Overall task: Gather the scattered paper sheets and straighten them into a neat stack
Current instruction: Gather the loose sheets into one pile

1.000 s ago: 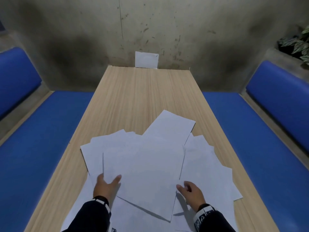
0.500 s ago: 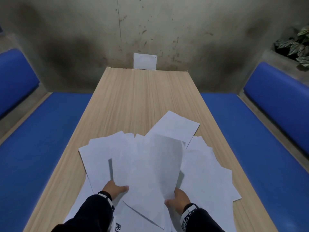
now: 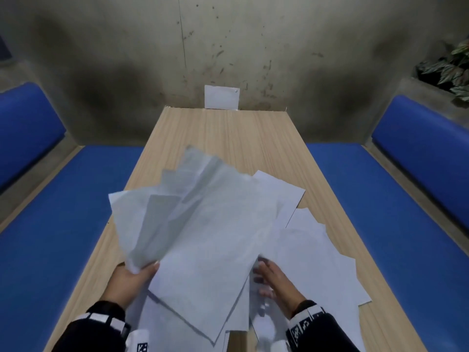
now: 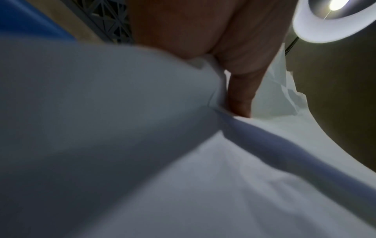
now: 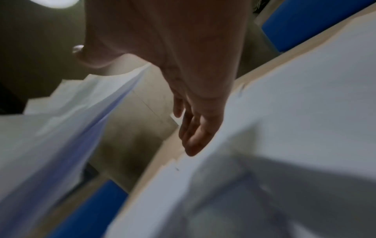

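We pinch the floppy, slippery sheets in our left hand (near-edge grip suits them), right hand open, empty.

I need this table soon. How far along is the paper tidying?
Early stage. Done: several sheets are off the table, a fanned bundle held in the left hand. In hand: the right hand, fingers open, reaches over the loose sheets spread on the table. Left: collecting those sheets and squaring all edges; nothing is aligned yet.

Lifted paper sheets in left hand
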